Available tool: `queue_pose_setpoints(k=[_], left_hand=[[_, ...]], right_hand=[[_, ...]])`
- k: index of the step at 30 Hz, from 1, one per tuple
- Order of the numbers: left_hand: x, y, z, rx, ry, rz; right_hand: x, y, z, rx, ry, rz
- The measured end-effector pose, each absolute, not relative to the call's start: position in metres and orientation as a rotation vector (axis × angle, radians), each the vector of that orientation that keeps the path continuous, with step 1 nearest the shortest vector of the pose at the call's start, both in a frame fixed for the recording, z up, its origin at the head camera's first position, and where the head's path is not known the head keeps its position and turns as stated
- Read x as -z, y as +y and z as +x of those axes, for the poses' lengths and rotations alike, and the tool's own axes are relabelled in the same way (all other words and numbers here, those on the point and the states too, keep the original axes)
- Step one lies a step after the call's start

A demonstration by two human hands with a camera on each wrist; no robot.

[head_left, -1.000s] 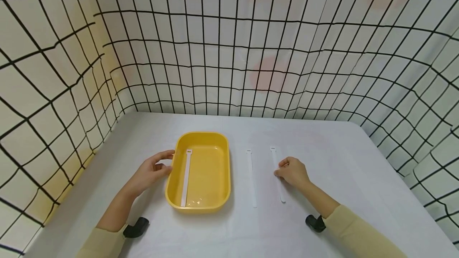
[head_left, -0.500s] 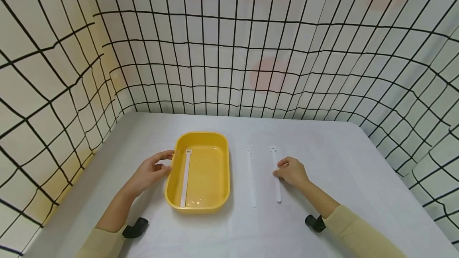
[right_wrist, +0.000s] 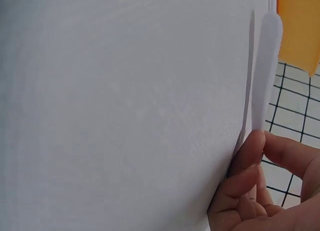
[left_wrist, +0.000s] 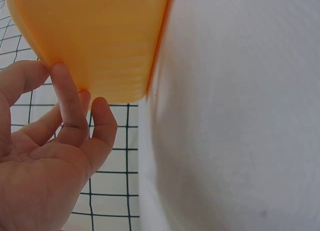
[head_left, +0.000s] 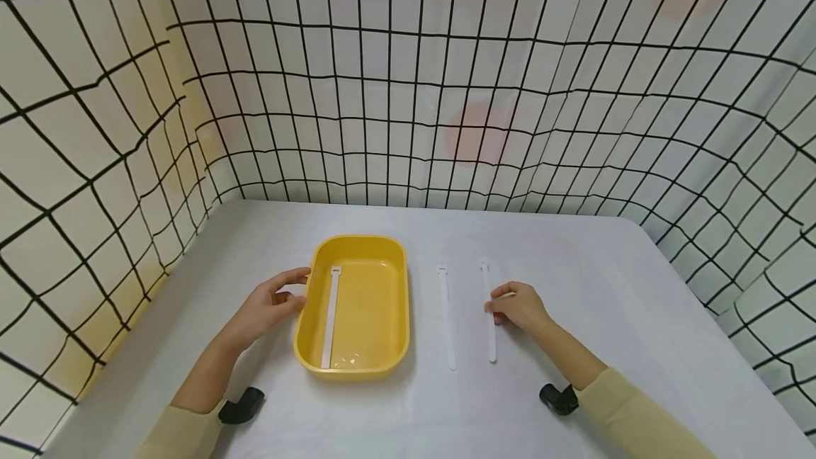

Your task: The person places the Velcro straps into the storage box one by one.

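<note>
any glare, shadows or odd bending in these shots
Head view: glints inside the yellow tray, the unheld strip on the white table faint, black grid lines bowed at the sides; left wrist: soft shadow beside the tray; right wrist: thin dark streak, probably shadow, along the held strip.

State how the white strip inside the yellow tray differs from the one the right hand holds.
The tray strip lies inside the yellow tray; the held strip is outside it, over the table. The tray strip is untouched; the held strip is pinched by the right hand. In the head view, the tray strip shows its full length; the held strip is partly covered by fingers. Both are white and narrow.
</note>
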State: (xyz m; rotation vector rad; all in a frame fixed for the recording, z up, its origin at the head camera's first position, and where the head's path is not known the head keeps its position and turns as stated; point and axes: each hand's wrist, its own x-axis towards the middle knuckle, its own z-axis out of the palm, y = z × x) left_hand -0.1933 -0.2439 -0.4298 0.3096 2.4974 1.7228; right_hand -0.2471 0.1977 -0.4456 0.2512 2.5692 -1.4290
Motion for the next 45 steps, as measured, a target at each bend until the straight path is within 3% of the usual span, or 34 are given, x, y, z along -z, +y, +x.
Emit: queue_pose_setpoints(k=[45], left_hand=[[0.431, -0.244, -0.194, -1.73, 2.493, 0.29]], right_hand=[[0.429, 0.188, -0.244, 1.731, 2.22, 0.188]])
